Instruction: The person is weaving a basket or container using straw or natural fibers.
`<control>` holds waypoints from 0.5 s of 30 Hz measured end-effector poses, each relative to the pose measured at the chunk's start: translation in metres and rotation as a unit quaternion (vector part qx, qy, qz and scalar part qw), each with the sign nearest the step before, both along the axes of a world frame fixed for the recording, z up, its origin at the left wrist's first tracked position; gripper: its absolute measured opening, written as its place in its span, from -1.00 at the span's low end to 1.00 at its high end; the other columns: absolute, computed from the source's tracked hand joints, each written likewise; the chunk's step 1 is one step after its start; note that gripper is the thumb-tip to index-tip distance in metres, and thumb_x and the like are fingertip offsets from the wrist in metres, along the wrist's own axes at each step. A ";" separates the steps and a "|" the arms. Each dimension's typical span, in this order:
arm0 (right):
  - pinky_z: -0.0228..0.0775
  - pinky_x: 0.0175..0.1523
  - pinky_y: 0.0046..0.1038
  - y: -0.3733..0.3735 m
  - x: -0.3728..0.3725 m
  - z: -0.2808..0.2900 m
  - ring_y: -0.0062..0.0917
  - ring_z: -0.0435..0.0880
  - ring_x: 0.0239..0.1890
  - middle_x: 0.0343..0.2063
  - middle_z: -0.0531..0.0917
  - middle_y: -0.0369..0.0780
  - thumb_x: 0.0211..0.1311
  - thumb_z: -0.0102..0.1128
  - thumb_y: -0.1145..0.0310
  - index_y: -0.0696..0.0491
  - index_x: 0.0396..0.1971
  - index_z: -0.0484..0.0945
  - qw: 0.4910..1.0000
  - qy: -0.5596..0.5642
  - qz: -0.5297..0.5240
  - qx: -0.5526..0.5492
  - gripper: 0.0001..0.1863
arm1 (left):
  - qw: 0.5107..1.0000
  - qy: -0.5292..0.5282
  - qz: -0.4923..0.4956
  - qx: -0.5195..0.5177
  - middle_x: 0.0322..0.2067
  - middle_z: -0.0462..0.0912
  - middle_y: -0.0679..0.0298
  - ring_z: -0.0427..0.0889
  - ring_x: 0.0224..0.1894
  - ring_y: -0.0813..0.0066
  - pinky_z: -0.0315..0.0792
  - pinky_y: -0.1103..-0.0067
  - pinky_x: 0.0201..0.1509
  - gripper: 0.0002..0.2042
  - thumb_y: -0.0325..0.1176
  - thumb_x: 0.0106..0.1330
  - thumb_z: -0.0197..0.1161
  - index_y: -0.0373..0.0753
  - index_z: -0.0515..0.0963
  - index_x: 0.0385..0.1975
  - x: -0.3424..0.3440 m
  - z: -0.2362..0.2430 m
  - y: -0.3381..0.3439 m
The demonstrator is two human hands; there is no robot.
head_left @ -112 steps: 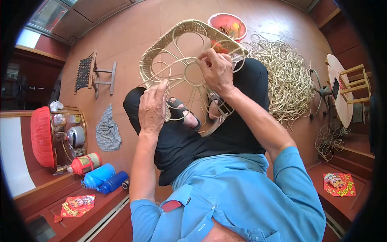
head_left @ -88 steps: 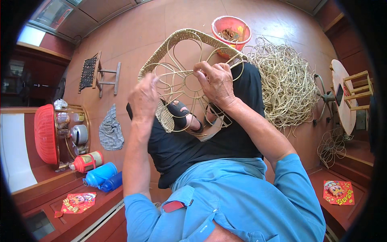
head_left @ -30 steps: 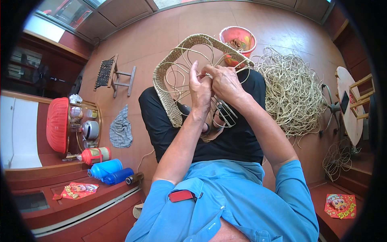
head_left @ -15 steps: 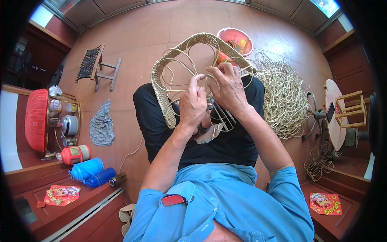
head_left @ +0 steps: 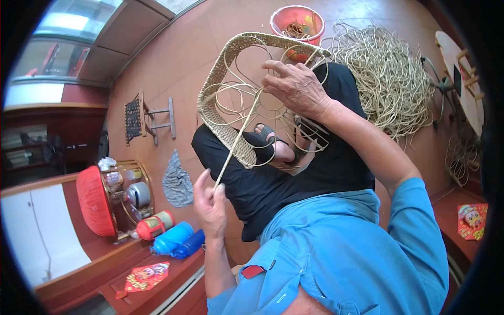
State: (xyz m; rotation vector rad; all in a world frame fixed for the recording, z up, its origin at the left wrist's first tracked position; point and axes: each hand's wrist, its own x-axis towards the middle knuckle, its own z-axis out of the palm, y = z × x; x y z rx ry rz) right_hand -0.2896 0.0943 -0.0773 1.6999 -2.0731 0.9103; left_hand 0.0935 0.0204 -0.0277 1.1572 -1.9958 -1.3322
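Pulled away from beside the bare right hand (head_left: 298, 89), the bare left hand (head_left: 211, 211) is now nearer the body than the curved, straw-coloured woven cane frame (head_left: 226, 134), thumb and fingers pinching a straight, pale cane strand (head_left: 229, 156) that slants up over the frame. Over the frame's middle, the right hand shows its back, fingers bent; whether it grips cannot be told. The frame, densely plaited at its rim, thinly looped inside, lies across black-trousered legs (head_left: 341, 136).
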 end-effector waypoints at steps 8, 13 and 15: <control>0.51 -0.04 -0.27 -0.005 0.002 -0.010 -0.43 0.81 -0.18 0.11 0.65 -0.29 0.49 0.26 0.28 -0.05 0.04 0.60 1.000 -0.008 0.027 0.010 -0.78 | 0.835 -0.441 0.106 -0.311 -0.09 0.82 -0.17 0.80 -0.06 -0.27 0.59 0.03 0.00 -0.49 -0.36 0.50 0.28 -0.15 0.51 0.45 0.208 -0.002 -0.083; 0.57 -0.10 -0.29 -0.008 0.000 -0.012 -0.43 0.80 -0.20 0.05 0.64 -0.26 0.48 0.26 0.29 -0.02 0.02 0.60 0.999 0.008 0.030 -0.009 -0.79 | 0.754 -0.551 0.250 -0.254 -0.01 0.83 -0.16 0.81 0.05 -0.22 0.59 0.00 0.12 -0.61 -0.37 0.48 0.33 -0.17 0.62 0.29 0.337 0.026 -0.118; 0.61 -0.14 -0.31 -0.009 0.000 -0.012 -0.42 0.79 -0.24 -0.01 0.63 -0.26 0.47 0.26 0.30 0.00 -0.01 0.60 1.000 -0.002 0.023 -0.004 -0.80 | 0.700 -0.589 0.307 -0.261 -0.06 0.84 -0.14 0.81 -0.01 -0.22 0.61 0.02 0.06 -0.72 -0.35 0.48 0.31 -0.20 0.69 0.12 0.377 0.034 -0.131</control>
